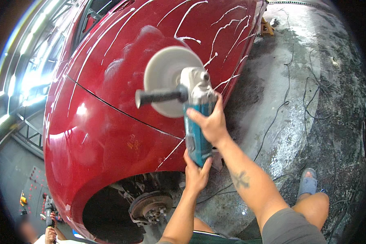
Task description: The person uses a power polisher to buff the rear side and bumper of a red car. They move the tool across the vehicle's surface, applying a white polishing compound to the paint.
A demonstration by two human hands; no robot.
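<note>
- Both hands wrapped on teal polisher [200, 140]: right hand [211, 125] up front, left hand [197, 175] at rear.
- Polisher is over red car body [110, 126], white pad [162, 67] toward it; can't tell contact.
- Wheel arch [105, 209] lower left: bare brake disc [150, 203] inside.
- Cable [286, 103] snakes over floor [258, 83], off car's right edge.
- Co-worker's hand [50, 234] far lower left, on another tool [49, 209].

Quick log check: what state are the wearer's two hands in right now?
Left hand: closed around the rear end of the teal polisher.
Right hand: holding the same polisher's body, nearer its metal head.
</note>
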